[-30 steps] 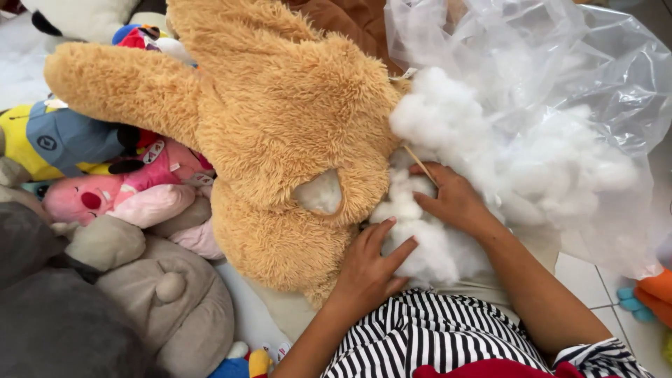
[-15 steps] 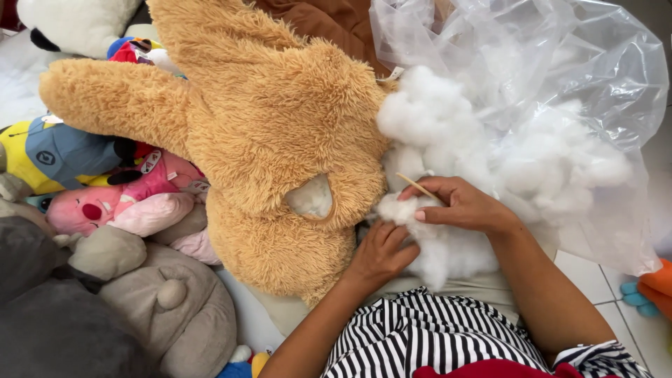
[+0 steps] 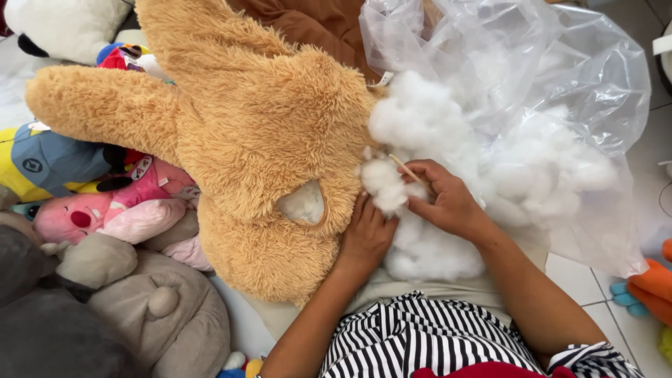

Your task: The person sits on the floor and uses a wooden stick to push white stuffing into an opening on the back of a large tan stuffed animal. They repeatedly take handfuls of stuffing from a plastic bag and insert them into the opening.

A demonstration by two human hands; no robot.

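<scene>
- A large tan plush bear (image 3: 245,140) lies across the person's lap, a bald patch on its rump showing.
- The left hand (image 3: 365,234) presses flat against the bear's edge, fingers loosely spread, holding nothing.
- The right hand (image 3: 448,203) pinches a thin wooden stick (image 3: 408,170) between curled fingers, its tip in a wad of white stuffing (image 3: 427,140) at the bear's side.
- More stuffing spills from a clear plastic bag (image 3: 560,84) to the right.
- A pink plush toy (image 3: 105,210) and a grey plush toy (image 3: 147,308) crowd the left.
</scene>
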